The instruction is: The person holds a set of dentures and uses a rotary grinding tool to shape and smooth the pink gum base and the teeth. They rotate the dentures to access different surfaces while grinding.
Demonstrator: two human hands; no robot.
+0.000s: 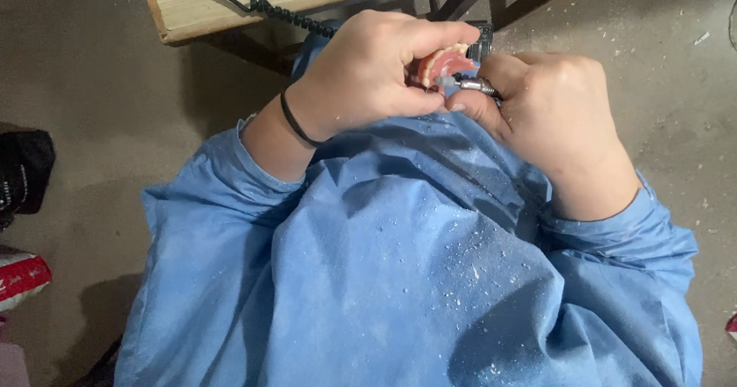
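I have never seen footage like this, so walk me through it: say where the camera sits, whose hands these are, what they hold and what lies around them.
The single picture comes from a camera worn on the person's head, looking down at their lap. Both bare hands belong to that person, who wears a blue gown dusted with pale flecks. The left hand grips a pink denture with a row of pale teeth. The right hand holds a slim metal handpiece whose tip meets the denture. A black band circles the left wrist. Above, a wooden table edge carries a coiled black cable. Below all this is a grey floor scattered with shavings.
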